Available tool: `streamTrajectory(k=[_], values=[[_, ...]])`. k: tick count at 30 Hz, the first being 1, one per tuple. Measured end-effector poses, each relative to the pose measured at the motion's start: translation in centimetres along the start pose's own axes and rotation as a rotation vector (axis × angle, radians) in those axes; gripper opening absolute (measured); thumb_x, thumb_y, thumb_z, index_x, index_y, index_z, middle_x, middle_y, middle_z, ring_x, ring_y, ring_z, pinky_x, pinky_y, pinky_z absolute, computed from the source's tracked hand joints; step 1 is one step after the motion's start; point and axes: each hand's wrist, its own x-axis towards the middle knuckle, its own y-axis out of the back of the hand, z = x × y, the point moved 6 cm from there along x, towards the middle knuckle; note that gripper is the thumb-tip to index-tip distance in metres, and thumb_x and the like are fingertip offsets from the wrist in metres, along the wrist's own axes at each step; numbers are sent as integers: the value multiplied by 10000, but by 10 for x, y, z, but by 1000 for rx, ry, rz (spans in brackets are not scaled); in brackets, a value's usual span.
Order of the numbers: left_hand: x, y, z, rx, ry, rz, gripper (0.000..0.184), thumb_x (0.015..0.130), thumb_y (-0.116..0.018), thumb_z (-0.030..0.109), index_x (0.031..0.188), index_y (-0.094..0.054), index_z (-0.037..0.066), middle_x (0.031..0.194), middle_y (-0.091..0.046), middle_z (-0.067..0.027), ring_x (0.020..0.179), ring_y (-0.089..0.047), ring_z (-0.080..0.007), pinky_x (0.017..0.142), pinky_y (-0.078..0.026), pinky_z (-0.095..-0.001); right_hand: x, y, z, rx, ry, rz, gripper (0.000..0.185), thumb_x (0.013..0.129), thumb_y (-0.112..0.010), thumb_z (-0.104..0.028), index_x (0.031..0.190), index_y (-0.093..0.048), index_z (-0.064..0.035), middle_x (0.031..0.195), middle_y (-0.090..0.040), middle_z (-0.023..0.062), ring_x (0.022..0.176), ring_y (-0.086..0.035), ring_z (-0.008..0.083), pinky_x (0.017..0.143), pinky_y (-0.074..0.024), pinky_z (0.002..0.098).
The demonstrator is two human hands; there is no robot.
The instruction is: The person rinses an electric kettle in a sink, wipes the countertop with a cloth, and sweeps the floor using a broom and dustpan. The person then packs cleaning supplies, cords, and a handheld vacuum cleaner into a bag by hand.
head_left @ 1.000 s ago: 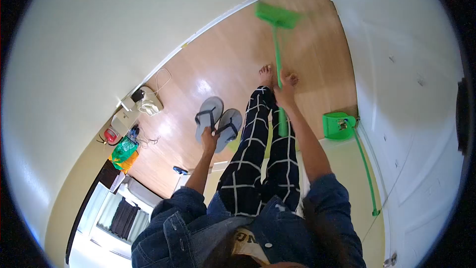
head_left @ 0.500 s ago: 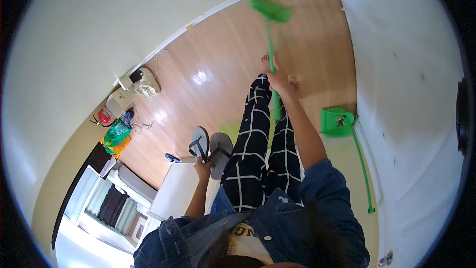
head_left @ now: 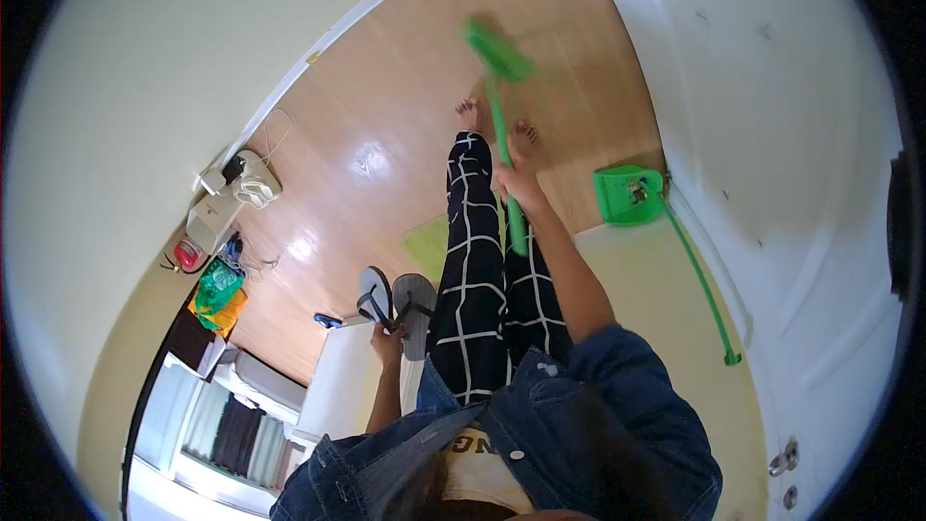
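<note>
My right hand point(head_left: 519, 179) is wrapped round the handle of a green broom point(head_left: 500, 50). The broom's head is slightly blurred and lies over the wooden floor beyond my bare feet. Down at my left side, my left hand point(head_left: 388, 340) grips a pair of grey flip-flops point(head_left: 415, 314) by their dark straps, soles hanging side by side. A green dustpan point(head_left: 629, 197) with some bits of debris in it rests on the floor to my right, its long thin handle pointing back toward me.
A white door point(head_left: 752, 135) stands along the right, a pale wall point(head_left: 193, 39) along the left. By that wall are a white appliance with a cord point(head_left: 255, 179), green and orange bags point(head_left: 220, 291) and loose cables. A light green mat point(head_left: 425, 246) lies beside my legs.
My right hand has drawn the broom back nearer my feet, and its head has turned. The whole view has shifted, showing both feet and more of the door. My left hand still holds the flip-flops.
</note>
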Motion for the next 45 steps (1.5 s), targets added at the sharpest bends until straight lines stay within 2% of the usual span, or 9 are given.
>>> streamTrajectory(k=[3,9,14,19,27,32,35,43,45], values=[[16,1,-14,132,-124,65,162,582,-654,117,686,-554,45,602,-581,-98,535,-574,-213,515,-448,-340,-82,44,-19,127,-180,-163,647,693,-499,-14,1288,-291,-161,498,-425,2,355,-384,97,307,-331,240],[48,3,-18,60,-264,139,192,579,-652,107,724,-563,19,641,-577,-113,586,-562,-191,529,-429,-290,27,178,22,70,-11,290,416,724,-466,-59,1138,-425,-69,498,-451,8,355,-411,104,322,-349,243],[117,-24,100,-109,-446,286,253,649,-665,131,807,-533,-16,653,-559,-90,627,-522,-221,611,-419,-330,13,14,-3,232,4,9,622,696,-459,-43,1279,-243,-74,499,-445,21,360,-417,113,338,-376,271],[176,-81,298,25,-569,494,344,581,-716,318,716,-603,22,706,-564,-148,707,-523,-269,632,-409,-331,-122,53,-32,-111,-90,101,665,735,-429,8,1320,-209,-217,516,-402,13,366,-377,78,333,-354,236],[200,-187,472,-160,-742,134,353,551,-720,316,650,-581,7,681,-550,-135,650,-533,-261,605,-407,-360,-191,117,-20,71,-188,414,615,774,-394,-17,1329,-151,-119,443,-369,-27,325,-323,50,297,-307,192],[192,-164,435,-53,-631,225,318,550,-728,258,600,-549,-1,637,-541,-133,581,-525,-285,549,-408,-364,-79,178,8,253,-155,477,636,722,-420,-28,1317,-201,-83,509,-384,-24,397,-354,66,351,-311,205],[190,-129,396,-42,-590,267,310,553,-729,257,599,-553,6,630,-544,-131,567,-526,-287,539,-411,-379,42,144,42,351,-134,385,308,725,-477,-55,1030,-445,-29,552,-414,-8,405,-379,87,368,-336,238],[216,-25,235,-89,-474,322,286,560,-727,236,614,-565,7,634,-541,-132,570,-533,-261,521,-406,-375,-65,76,-46,45,-62,225,659,731,-425,-35,1321,-134,-55,520,-416,3,360,-383,92,317,-346,242],[193,4,213,-6,-413,338,305,551,-734,248,602,-556,6,632,-530,-140,591,-527,-268,541,-404,-389,-54,106,-37,26,-80,399,548,726,-425,-43,1253,-277,-28,504,-414,13,348,-383,98,311,-347,244]])
